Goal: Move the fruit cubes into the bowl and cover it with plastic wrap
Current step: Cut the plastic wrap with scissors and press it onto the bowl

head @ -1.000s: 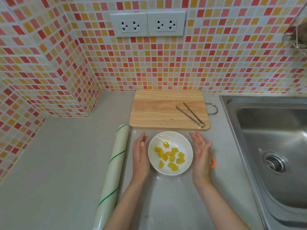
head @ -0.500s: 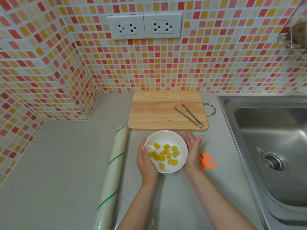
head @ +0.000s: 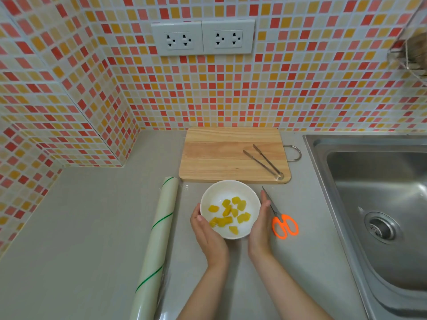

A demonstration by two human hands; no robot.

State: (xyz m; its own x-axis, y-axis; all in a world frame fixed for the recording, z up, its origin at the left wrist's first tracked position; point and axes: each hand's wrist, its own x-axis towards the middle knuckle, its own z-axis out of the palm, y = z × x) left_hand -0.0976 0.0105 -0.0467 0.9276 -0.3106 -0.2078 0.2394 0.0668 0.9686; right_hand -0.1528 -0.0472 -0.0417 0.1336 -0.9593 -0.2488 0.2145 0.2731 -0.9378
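A white bowl [head: 221, 191] sits on the grey counter just in front of the wooden cutting board [head: 221, 153]. Several yellow fruit cubes [head: 227, 212] lie inside it, under a clear film of plastic wrap stretched over the rim. My left hand [head: 208, 236] cups the bowl's lower left side, thumb on the rim. My right hand [head: 260, 225] presses flat against its right side. The pale green roll of plastic wrap [head: 159, 236] lies lengthwise to the left of the bowl.
Metal tongs [head: 263, 161] rest on the cutting board's right part. Orange-handled scissors [head: 283, 224] lie just right of my right hand. A steel sink [head: 379, 204] fills the right side. Tiled walls close off the back and left.
Both hands closed in from beside the bowl onto its sides and now cup it. The scissors, earlier hidden behind my right hand, are in plain view.
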